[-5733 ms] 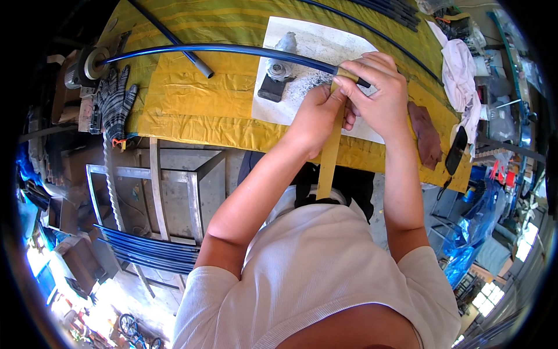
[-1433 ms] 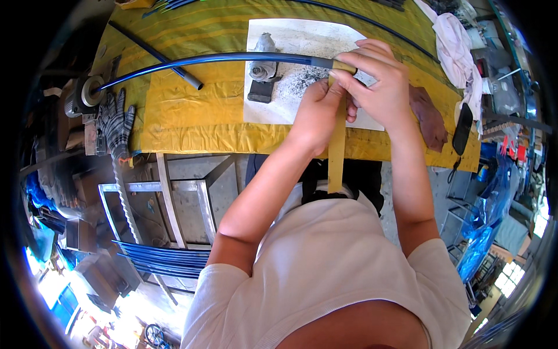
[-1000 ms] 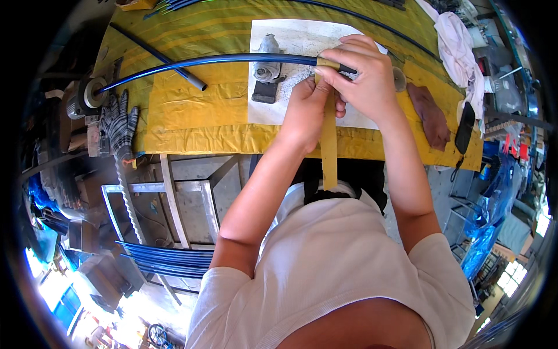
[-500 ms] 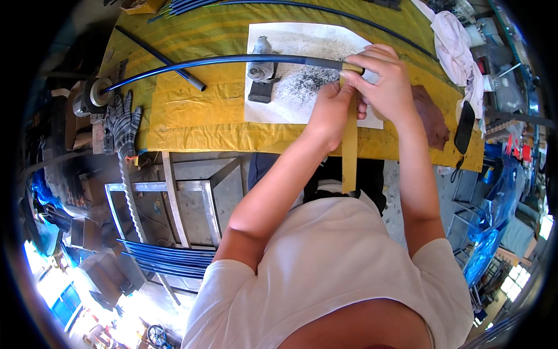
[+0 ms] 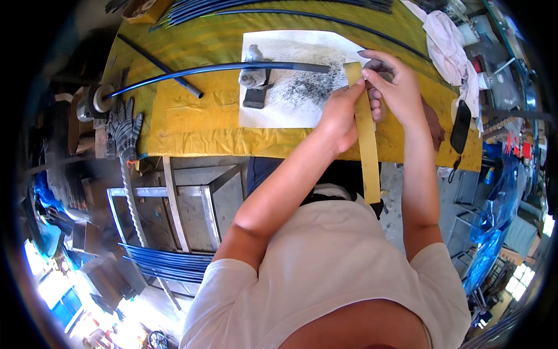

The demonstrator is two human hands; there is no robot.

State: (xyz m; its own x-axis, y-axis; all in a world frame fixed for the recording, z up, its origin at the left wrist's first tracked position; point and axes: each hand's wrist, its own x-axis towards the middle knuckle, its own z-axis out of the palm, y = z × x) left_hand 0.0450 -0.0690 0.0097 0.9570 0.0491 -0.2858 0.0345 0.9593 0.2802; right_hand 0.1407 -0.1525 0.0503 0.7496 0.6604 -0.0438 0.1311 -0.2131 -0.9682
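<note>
Head view: yellow-covered workbench (image 5: 192, 116), white sheet (image 5: 279, 110) dusted with dark filings. Long dark rod (image 5: 221, 70) is laid across it, resting on a small block (image 5: 256, 93). Yellow abrasive strip (image 5: 365, 134) is looped over the rod's end, pinched by left hand (image 5: 340, 113) and right hand (image 5: 392, 87). Strip is best kept taut and square to the rod. Rod tip is hidden behind fingers; the rod's support detail is unclear.

Bare yellow tabletop (image 5: 192, 110) left of clamp (image 5: 256, 87)
</note>
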